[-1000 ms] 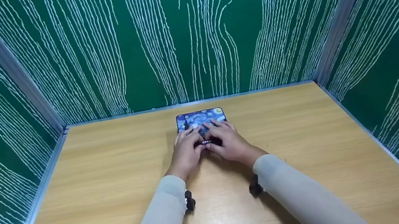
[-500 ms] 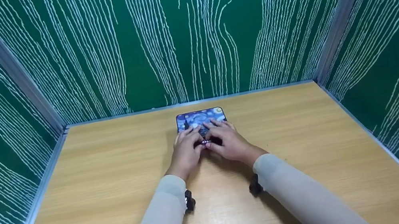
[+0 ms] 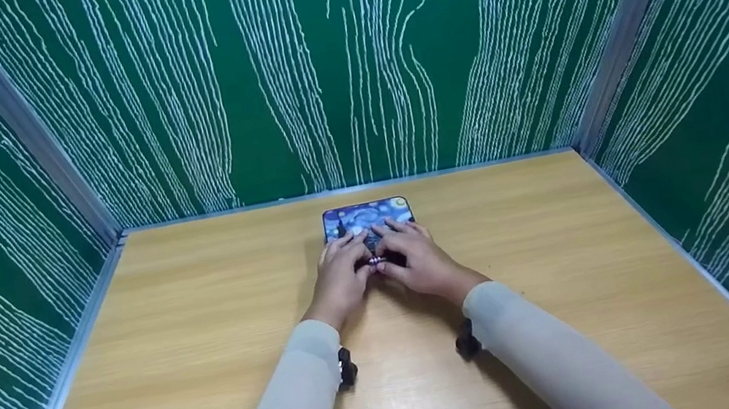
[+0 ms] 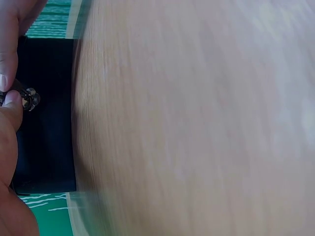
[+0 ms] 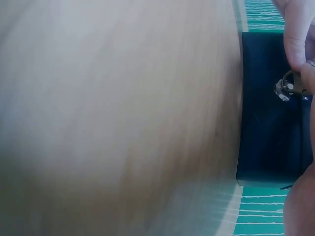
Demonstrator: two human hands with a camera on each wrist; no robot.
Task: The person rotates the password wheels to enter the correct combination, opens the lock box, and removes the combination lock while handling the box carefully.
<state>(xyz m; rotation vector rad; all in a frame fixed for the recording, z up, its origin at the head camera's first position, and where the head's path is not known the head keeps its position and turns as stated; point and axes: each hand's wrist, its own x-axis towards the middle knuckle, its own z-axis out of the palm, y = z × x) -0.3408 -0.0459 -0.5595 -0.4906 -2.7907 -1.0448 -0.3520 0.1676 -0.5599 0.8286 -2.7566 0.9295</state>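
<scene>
A flat box (image 3: 366, 214) with a swirling blue painted lid stands near the table's back edge. Its dark front face (image 4: 47, 142) carries a metal latch (image 5: 283, 90). A small padlock (image 3: 376, 259) hangs at the latch, its curved shackle showing in the right wrist view. My left hand (image 3: 341, 275) and right hand (image 3: 421, 263) come together there, both pinching the padlock from either side with thumb and forefinger. The other fingers of each hand lie over the lid's near part. Much of the padlock's body is hidden behind the thumbs.
The wooden table (image 3: 206, 320) spreads around the box on all sides. Green panels (image 3: 259, 104) with white wavy lines enclose the back and both sides, with metal posts (image 3: 29, 127) at the corners. Dark wrist cameras (image 3: 347, 367) sit under the sleeves.
</scene>
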